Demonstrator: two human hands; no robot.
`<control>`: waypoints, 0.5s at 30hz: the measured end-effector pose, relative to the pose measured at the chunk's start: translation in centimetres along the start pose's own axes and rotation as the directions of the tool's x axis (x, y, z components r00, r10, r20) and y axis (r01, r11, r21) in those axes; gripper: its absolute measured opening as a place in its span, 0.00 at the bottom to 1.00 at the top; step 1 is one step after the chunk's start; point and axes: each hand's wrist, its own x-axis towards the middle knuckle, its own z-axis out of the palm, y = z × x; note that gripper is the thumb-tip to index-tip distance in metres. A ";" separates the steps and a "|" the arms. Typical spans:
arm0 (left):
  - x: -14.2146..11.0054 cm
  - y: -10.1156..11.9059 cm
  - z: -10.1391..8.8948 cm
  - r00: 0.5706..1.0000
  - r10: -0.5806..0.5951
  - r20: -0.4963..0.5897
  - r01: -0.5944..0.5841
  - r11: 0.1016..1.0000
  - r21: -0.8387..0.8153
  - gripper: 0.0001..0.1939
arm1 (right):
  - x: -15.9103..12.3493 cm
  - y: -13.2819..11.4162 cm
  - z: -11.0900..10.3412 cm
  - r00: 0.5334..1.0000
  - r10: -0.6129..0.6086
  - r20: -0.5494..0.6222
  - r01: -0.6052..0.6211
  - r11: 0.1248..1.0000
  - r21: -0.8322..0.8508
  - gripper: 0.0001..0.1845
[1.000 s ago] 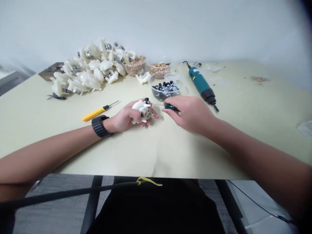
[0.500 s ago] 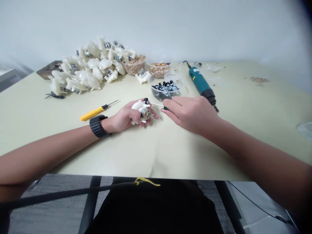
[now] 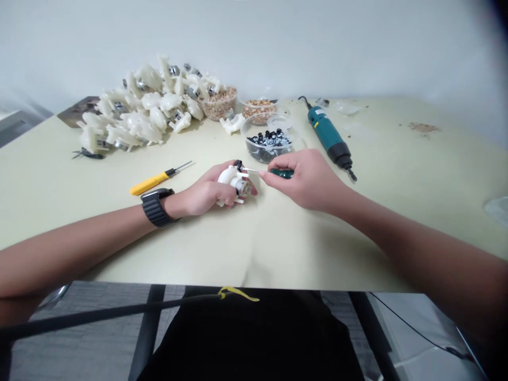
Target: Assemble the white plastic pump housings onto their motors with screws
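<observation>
My left hand (image 3: pixel 202 190) is closed around a white plastic housing with a motor (image 3: pixel 230 179), held just over the table. A small black part (image 3: pixel 238 164) sits at the housing's upper end. In my right hand (image 3: pixel 311 180) is a screwdriver with a dark green handle (image 3: pixel 281 173). Its thin shaft points left and its tip reaches the black part; whether it sits in a screw is too small to tell. A clear bowl of black parts and screws (image 3: pixel 269 144) stands just behind my hands.
Left of my hands lies a yellow screwdriver (image 3: pixel 150 183). Similar white housings (image 3: pixel 138 114) are heaped at the back left, with cutters (image 3: pixel 89 154) by them. Two tubs of small brownish parts (image 3: pixel 219 106) stand behind. A green power screwdriver (image 3: pixel 329 136) lies at right.
My right hand's fingers have loosened and shifted along the screwdriver, so more of its green handle shows. The housing has turned slightly in my left hand.
</observation>
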 end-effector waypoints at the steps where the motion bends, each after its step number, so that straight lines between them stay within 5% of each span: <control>1: 0.0 0.0 0.1 1.000 0.004 -0.011 -0.004 1.000 0.012 0.19 | 0.0 -0.1 -0.1 1.000 0.016 0.004 -0.016 1.000 0.016 0.17; 6: 0.1 -0.2 0.2 1.000 0.025 -0.018 -0.026 0.999 -0.039 0.21 | -0.2 -0.3 -0.4 0.996 -0.081 -0.046 0.068 0.970 -0.235 0.12; 11: 0.1 -0.1 0.2 1.000 0.026 0.006 -0.026 1.000 0.009 0.19 | -0.7 -0.3 -0.2 0.974 -0.206 0.098 0.225 0.792 -0.568 0.20; 15: -0.2 0.1 0.5 0.998 0.069 -0.013 -0.068 0.993 0.092 0.17 | -0.8 -0.3 0.3 0.978 -0.189 0.088 0.208 0.845 -0.493 0.20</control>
